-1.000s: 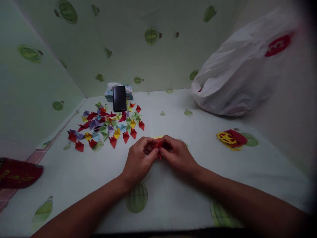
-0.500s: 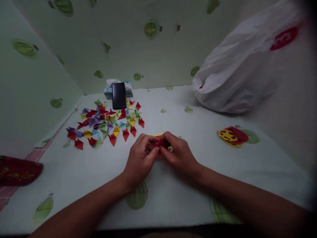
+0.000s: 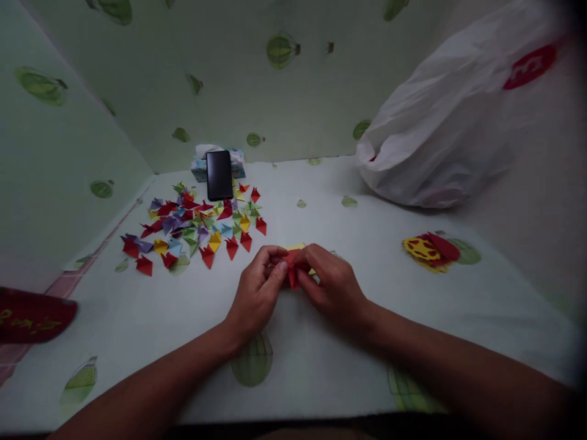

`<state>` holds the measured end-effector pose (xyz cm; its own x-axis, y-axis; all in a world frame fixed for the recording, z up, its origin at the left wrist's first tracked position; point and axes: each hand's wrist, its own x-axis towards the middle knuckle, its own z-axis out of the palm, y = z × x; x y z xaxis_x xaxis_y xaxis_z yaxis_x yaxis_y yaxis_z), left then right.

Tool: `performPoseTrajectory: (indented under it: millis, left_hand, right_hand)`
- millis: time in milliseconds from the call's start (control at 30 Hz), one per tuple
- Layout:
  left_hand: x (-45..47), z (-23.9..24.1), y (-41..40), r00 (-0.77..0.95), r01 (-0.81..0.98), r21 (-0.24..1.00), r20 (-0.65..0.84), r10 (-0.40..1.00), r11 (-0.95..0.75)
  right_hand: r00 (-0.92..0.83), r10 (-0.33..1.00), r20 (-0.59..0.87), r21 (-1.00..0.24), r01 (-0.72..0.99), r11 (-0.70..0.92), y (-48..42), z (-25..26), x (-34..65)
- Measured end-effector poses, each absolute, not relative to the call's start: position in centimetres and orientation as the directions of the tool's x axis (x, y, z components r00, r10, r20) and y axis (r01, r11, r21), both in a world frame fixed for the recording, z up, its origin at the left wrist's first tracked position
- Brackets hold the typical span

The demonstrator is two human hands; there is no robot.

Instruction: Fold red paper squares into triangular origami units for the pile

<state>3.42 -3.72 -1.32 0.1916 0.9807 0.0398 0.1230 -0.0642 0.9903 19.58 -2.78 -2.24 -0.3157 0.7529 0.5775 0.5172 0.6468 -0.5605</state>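
Note:
A small red folded paper (image 3: 292, 269) with a pointed tip facing me is held between both hands at the middle of the table. My left hand (image 3: 259, 287) pinches its left side between thumb and fingers. From the other side, my right hand (image 3: 332, 284) grips it with its fingers curled, so part of the paper is hidden. Just behind it, yellow paper (image 3: 296, 247) shows on the tabletop, mostly covered by my hands. Many folded paper cranes (image 3: 208, 256) in red, yellow, purple, green and blue lie spread out to the left.
A black phone (image 3: 219, 175) leans on a tissue box (image 3: 238, 164) behind the cranes. At the back right rests a white plastic bag (image 3: 426, 134). Yellow and red paper cut-outs (image 3: 422, 249) lie on the right. A dark red object with yellow writing (image 3: 36, 315) sits at the left edge.
My left fingers have shifted slightly left on the red paper and my right fingers have moved a little. More of the paper, with its pointed tip, now shows between the hands.

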Motion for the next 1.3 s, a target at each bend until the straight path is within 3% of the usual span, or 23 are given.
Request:
performPoseTrajectory:
  millis: [300,500,667,933,1100,1300]
  left_hand:
    - [3.37,-0.96,-3.83,0.205,0.185,0.976,0.080,0.975,-0.119]
    - [3.47,-1.05,-3.83,0.245,0.094,0.991,0.074,0.967,-0.100]
    - [3.59,-0.92,-3.84,0.250,0.055,0.996,0.055,0.967,-0.070]
    - [3.63,-0.85,-3.40,0.160,0.127,0.992,0.009,0.987,-0.029]
    - [3.41,-0.80,-3.43,0.125,0.263,0.964,0.019,0.992,-0.051]
    - [3.39,-0.37,-3.25,0.094,0.326,0.945,-0.028,0.995,-0.004]
  right_hand:
    - [-0.325,0.732,0.599,-0.505,0.556,0.660,-2.89,-2.49,19.60]
    - [-0.322,0.739,0.592,-0.494,0.579,0.648,-2.86,-2.63,19.74]
    - [-0.274,0.791,0.547,-0.599,0.532,0.599,-2.78,-2.46,19.74]
    - [-0.212,0.929,0.304,-0.863,0.351,0.362,-2.43,-2.14,19.58]
    - [-0.239,0.940,0.245,-0.899,0.306,0.312,-2.53,-2.01,19.56]
    - [-0.196,0.942,0.273,-0.893,0.312,0.324,-2.45,-2.00,19.64]
